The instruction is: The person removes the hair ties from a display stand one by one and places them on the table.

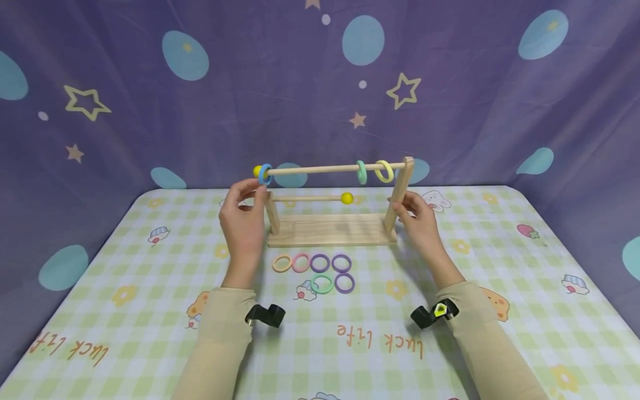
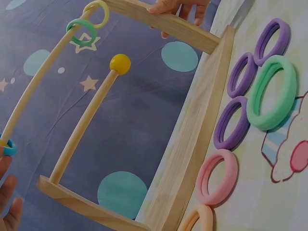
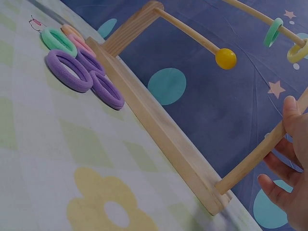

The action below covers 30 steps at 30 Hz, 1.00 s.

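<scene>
At the left end of the upper rod, my left hand [image 1: 243, 214] pinches a blue hair tie [image 1: 265, 174] that sits around the rod beside its yellow end ball [image 1: 257, 171]. My right hand [image 1: 422, 222] grips the right post of the wooden rack [image 1: 332, 229], with the thumb on the near side in the right wrist view. Toward the right on the same rod hang a green hair tie [image 1: 361, 173] and a yellow hair tie [image 1: 384, 171]. The lower rod [image 1: 310, 198] bears only its yellow ball [image 1: 347, 198].
In front of the rack lie several hair ties: an orange one [image 1: 282, 263], a pink one [image 1: 301, 263], a green one [image 1: 321, 284] and purple ones [image 1: 344, 283]. A checked cloth [image 1: 165, 344] covers the table. Behind it hangs a purple patterned curtain [image 1: 280, 111].
</scene>
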Available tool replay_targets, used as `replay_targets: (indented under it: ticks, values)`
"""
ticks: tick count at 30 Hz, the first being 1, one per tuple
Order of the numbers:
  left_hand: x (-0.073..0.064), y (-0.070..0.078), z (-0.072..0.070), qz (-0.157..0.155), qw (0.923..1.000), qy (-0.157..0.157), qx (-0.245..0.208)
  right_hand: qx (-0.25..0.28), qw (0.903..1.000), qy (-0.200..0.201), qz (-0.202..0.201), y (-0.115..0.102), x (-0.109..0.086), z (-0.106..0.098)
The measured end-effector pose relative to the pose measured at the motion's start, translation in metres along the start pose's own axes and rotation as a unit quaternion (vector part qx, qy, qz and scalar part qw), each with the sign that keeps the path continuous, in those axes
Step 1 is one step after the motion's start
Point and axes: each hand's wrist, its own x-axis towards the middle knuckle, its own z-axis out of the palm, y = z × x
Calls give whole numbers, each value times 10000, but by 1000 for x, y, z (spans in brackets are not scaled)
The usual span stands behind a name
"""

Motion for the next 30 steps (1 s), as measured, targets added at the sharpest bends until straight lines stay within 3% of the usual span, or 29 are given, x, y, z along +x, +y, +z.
replay_targets:
  ticks: [12,30]
  values:
    - [5,-1,-3,-52,9999,144,-59,-21,10000,13,91,-3,-1,0]
    - [10,-4,-8,-77,9999,-105,85,-14,10000,0,70,-3,-1,0]
